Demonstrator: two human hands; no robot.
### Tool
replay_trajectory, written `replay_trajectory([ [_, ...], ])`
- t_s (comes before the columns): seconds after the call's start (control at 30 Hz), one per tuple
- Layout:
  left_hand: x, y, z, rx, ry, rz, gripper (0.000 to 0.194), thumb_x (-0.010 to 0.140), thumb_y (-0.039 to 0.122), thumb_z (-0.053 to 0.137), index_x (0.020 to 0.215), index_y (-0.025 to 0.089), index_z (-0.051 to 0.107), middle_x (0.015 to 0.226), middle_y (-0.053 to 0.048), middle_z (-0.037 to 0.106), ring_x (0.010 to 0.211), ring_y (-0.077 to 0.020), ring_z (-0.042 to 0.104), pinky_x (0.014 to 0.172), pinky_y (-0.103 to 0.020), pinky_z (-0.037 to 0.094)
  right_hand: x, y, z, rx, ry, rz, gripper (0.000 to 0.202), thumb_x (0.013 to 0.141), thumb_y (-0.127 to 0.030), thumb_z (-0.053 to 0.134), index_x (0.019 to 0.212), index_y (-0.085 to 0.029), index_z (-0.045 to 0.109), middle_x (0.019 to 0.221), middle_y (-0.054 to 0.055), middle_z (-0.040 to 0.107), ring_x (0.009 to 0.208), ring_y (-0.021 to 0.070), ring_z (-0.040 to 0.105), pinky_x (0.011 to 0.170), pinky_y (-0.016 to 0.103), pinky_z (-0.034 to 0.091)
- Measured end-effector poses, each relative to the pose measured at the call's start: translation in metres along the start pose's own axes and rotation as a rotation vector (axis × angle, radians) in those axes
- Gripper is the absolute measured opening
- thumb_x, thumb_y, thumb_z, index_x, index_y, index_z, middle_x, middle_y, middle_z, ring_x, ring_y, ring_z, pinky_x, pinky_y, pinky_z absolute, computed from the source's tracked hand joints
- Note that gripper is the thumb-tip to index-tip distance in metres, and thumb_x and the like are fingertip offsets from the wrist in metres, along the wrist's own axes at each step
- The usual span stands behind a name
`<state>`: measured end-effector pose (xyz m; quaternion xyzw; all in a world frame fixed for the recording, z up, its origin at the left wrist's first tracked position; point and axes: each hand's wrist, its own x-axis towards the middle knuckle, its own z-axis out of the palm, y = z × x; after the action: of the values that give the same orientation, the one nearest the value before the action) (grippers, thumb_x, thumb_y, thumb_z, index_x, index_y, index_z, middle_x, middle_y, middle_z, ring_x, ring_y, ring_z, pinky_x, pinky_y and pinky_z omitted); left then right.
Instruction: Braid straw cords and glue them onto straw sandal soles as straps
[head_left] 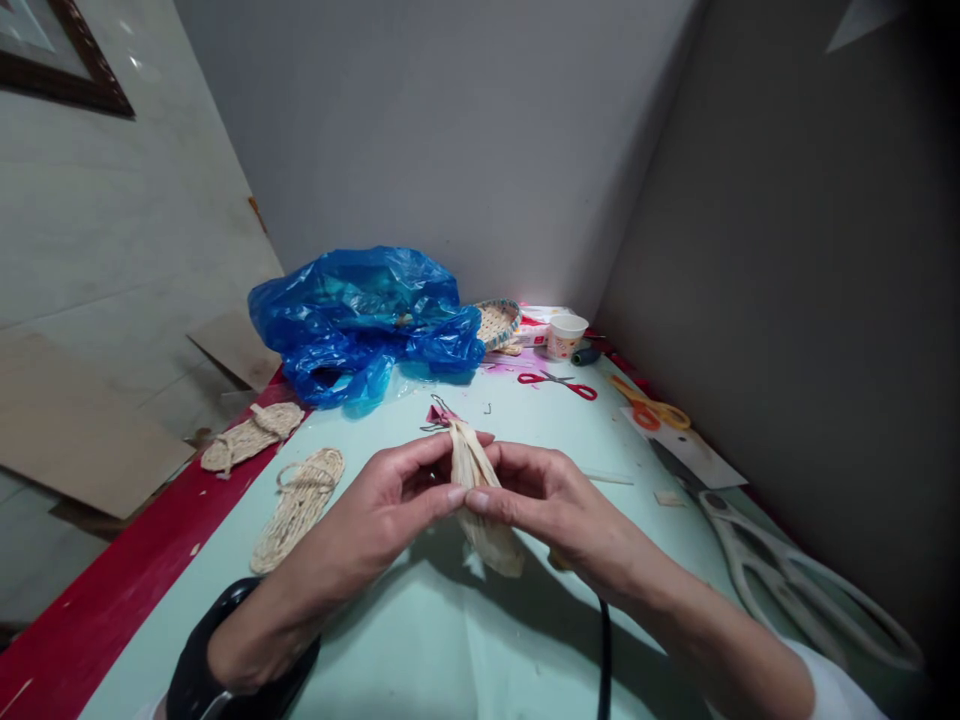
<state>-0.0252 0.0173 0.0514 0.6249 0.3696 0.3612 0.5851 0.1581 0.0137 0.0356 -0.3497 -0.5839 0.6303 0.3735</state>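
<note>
Straw bundle [474, 480] is sitting pinched between both hands above the middle of the table: the left hand [390, 510] and the right hand [547, 500] are each closing fingertips together on it, its lower end hanging just over the pale green cover [465, 640]. A pink clip [439, 415] is lying just behind it. Print on the small white cup [565, 335] is showing red and orange marks too small to read; no other writing is legible.

The green cover is lying over a red table [97, 600] pushed into a grey corner, with walls running close along the far and right sides. 2 woven straw soles are resting on the left, 1 [298, 508] on the green and 1 [251, 436] on the red edge. A blue plastic bag [367, 320] and a woven basket [496, 322] are crowding the far end, beside red scissors [559, 383], orange scissors [651, 408] and big white shears [795, 575] along the right edge. Bare cover is lying near the person.
</note>
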Motion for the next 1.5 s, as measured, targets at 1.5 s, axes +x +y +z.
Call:
replay_trajectory([
  [1.5,0.006,-0.014,0.008,-0.055,-0.015,-0.019,0.036,0.085,0.025,0.066,0.121,0.025,0.068,0.132,-0.004,0.063,0.118,-0.0243,0.058,0.103,-0.033,0.041,0.003,0.014,-0.001,0.036,-0.028,-0.02,0.031,0.081,-0.045,0.069,0.093,-0.016,0.071,0.084,0.003,0.064,0.079,0.0167,0.053,0.072,0.026,0.041],
])
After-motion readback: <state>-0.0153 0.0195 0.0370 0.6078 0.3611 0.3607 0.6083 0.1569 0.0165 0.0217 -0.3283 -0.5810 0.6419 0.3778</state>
